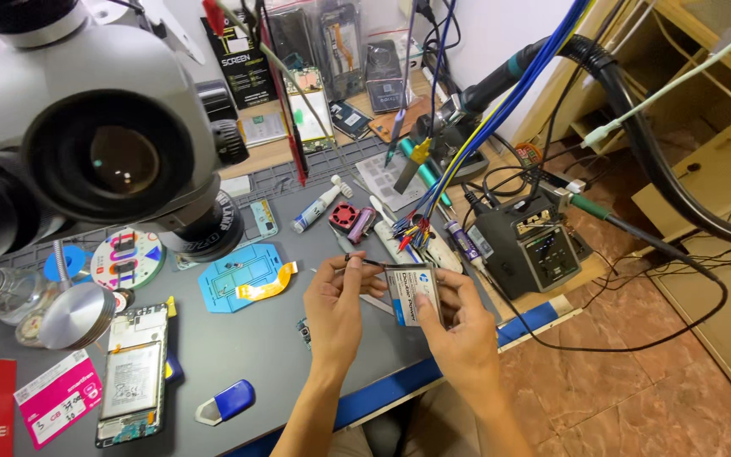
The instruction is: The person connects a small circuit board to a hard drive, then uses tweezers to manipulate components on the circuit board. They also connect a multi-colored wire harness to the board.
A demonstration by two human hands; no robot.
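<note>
Head view: my right hand (458, 326) is gripping a small grey rectangular device (413, 294) above the near edge of the grey surface (239, 347); my left hand (338, 300) is pinching a thin black tool (364, 261) beside the device's far left corner.

Battery (413, 294): flat, rectangular, silver-grey face with a white label and a small blue mark. Held just right of frame centre, above the grey mat, tilted with its top edge toward the upper left. Long edges gripped; label side faces the camera.

Tool (364, 261): thin, dark, rod-like. Lies nearly level just left of the battery's top corner, its tip at that corner. Fine detail too small to tell.
</note>
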